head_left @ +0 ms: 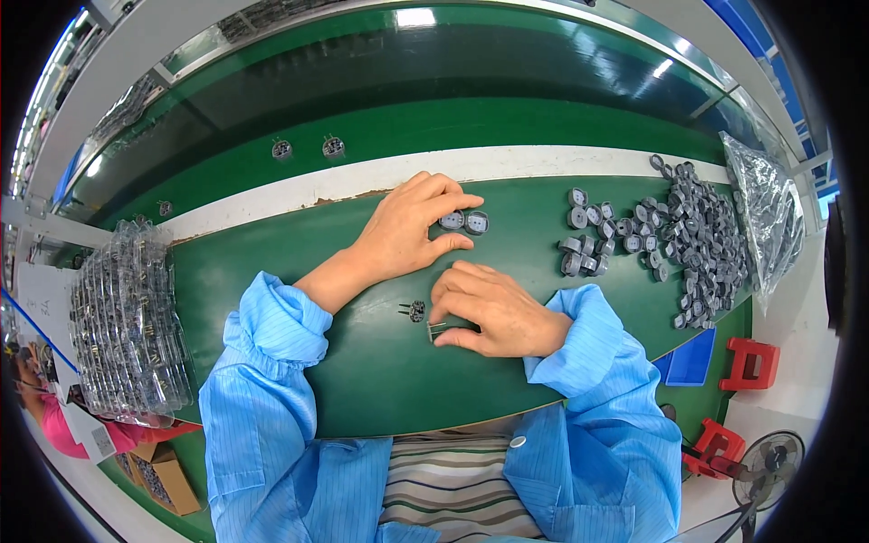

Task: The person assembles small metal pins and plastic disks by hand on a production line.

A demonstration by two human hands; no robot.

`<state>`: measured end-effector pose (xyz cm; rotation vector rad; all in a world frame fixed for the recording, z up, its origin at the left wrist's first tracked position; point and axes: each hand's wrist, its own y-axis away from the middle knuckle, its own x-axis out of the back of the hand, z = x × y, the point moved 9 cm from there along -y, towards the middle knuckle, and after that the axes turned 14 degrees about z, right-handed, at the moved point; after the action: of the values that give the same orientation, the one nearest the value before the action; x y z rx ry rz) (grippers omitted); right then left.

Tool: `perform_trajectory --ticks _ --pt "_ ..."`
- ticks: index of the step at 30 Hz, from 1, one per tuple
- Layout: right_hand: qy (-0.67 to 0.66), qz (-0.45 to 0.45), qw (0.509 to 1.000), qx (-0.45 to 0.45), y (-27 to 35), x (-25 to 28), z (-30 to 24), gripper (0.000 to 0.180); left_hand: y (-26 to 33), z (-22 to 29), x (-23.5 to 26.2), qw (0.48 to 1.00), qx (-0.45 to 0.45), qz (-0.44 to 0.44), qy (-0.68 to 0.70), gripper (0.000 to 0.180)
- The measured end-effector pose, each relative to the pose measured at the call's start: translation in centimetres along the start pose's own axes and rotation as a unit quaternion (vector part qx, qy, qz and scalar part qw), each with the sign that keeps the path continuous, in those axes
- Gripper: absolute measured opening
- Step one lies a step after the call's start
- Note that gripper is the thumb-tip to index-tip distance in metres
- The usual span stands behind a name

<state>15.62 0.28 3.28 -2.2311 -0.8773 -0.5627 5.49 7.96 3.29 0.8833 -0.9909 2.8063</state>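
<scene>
My left hand [405,224] rests on the green table, its thumb and fingers apart around a grey round plastic housing [450,221]. A second grey housing [477,223] lies just beyond those fingertips. Closer to me, my right hand [489,310] is closed, pinching a small part with metal pins [436,331] between thumb and fingers; most of that part is hidden. Left of it, a dark round part with pins [414,310] lies on the table, its pins pointing left.
Many grey housings [701,235] are heaped at the right, beside a clear plastic bag [768,208]. Stacked clear trays [131,326] stand at the left. Beyond the white ledge [543,163], round parts [334,147] sit on a green belt [434,122]. A blue bin [691,360] is below right.
</scene>
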Motion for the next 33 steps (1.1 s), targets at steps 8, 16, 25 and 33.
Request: perform_trajectory --ticks 8,16,25,33 --pt "-0.012 0.010 0.999 0.031 0.2 -1.3 -1.3 0.027 0.5 -1.0 -0.8 0.999 0.032 -0.043 -0.006 0.031" --pt "0.117 0.183 0.959 -0.184 0.3 5.9 4.4 0.009 0.2 -0.9 -0.2 1.000 0.020 -0.004 -0.012 0.033" --pt "0.161 0.093 0.944 -0.274 0.4 7.2 5.3 0.018 0.0 -1.0 0.3 0.999 0.031 0.018 -0.019 0.030" --pt "0.000 0.143 0.969 -0.203 0.1 6.8 5.9 0.007 0.5 0.2 -0.8 0.999 -0.029 -0.036 -0.001 0.030"
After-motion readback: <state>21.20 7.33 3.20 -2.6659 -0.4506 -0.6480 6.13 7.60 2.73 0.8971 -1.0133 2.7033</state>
